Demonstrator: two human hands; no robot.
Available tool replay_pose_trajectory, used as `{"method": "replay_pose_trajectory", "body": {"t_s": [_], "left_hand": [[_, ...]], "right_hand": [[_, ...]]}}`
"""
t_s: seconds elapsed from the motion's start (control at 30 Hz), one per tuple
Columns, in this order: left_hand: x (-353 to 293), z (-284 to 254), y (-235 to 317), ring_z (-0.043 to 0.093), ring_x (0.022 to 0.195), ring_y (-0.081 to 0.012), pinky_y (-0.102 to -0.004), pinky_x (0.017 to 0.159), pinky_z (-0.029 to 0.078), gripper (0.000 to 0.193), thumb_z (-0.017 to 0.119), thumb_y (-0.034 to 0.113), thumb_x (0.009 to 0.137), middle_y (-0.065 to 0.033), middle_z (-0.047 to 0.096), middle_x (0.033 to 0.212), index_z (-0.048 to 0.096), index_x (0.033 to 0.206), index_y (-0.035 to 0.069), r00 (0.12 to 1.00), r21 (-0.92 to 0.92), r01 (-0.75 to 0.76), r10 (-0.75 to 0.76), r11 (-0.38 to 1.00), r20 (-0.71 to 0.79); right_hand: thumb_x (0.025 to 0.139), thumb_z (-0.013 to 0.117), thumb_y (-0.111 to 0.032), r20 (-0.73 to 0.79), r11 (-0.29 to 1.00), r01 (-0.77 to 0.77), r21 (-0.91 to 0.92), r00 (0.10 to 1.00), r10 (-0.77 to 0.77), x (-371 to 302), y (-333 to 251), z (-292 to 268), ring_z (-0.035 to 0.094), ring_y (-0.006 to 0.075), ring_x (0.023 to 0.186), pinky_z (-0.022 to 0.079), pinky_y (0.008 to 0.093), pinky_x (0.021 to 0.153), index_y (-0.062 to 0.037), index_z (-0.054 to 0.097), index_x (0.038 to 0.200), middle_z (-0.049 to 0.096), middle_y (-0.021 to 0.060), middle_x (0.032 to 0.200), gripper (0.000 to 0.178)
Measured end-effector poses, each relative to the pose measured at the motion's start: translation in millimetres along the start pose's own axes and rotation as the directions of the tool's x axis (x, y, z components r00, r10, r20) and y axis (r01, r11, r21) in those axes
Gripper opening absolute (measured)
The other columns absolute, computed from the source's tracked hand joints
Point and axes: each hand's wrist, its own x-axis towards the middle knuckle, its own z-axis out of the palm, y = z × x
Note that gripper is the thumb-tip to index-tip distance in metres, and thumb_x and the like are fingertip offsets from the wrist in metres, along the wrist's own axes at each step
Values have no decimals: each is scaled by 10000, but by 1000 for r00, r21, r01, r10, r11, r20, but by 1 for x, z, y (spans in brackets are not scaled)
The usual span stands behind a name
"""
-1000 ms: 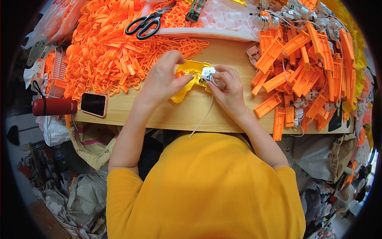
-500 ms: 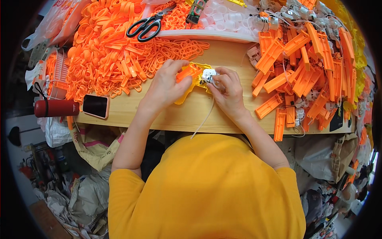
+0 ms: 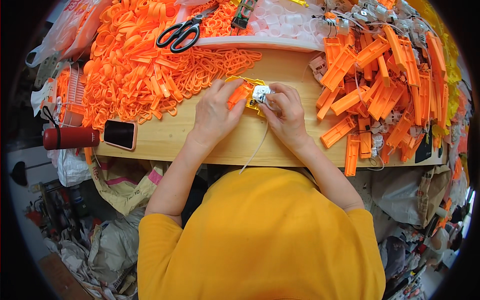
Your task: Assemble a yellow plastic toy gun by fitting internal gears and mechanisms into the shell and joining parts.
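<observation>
A yellow plastic shell [image 3: 257, 82] is held between my hands above the table's middle, partly hidden by my fingers. My left hand [image 3: 216, 114] closes round its left end, with the thumb by an orange plastic piece [image 3: 242, 93] lying in the shell. At the shell's right side sits a small white plastic mechanism [image 3: 261, 93], pinched by the thumb and fingers of my right hand [image 3: 287, 112]. A thin pale cord [image 3: 257, 147] trails from beneath it toward the table's front edge. Small dark parts beside the mechanism are too fine to make out.
Orange plastic parts [image 3: 135, 65] heap up at the left, with black-handled scissors [image 3: 180, 36] beside a tray of translucent caps [image 3: 280, 20]. Orange trough-shaped pieces [image 3: 342, 67] pile up at right. A phone [image 3: 120, 134] and red bottle [image 3: 71, 138] are at the left edge.
My left hand has shifted right and turned over the yellow shell, covering more of its lower left part. My right hand stays at the white mechanism, nearly unmoved.
</observation>
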Motion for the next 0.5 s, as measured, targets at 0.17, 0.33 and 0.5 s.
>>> {"method": "replay_pose_trajectory", "body": {"t_s": [0.17, 0.33, 0.5], "left_hand": [[11, -16, -6, 593, 904, -373, -424, 778, 496, 416, 656, 45, 762, -202, 578, 1011, 584, 1171, 21, 956, -148, 51, -5, 988, 295], [-1, -8, 1, 585, 923, -390, -425, 786, 496, 454, 650, 18, 763, -218, 557, 1047, 536, 1203, -2, 982, -91, 3, 14, 996, 191], [-4, -5, -6, 589, 662, -172, -287, 620, 498, 506, 694, 45, 757, -130, 574, 1033, 534, 1236, 8, 989, -189, 14, 14, 982, 148]], "right_hand": [[703, 761, 12, 4, 1000, 3, -11, 1000, -2, 1, 3, 0, 569, 319, 977, 482, 366, 794, -20, 565, 933, 598, 159, 1075, 303], [701, 756, 19, 47, 998, 7, 57, 999, -10, 11, 9, -2, 571, 328, 983, 482, 368, 806, -16, 558, 933, 592, 166, 1081, 307], [706, 739, 36, 70, 993, 55, 102, 996, -62, 16, 17, -5, 573, 339, 993, 481, 376, 820, -9, 550, 935, 583, 183, 1081, 301]]}}
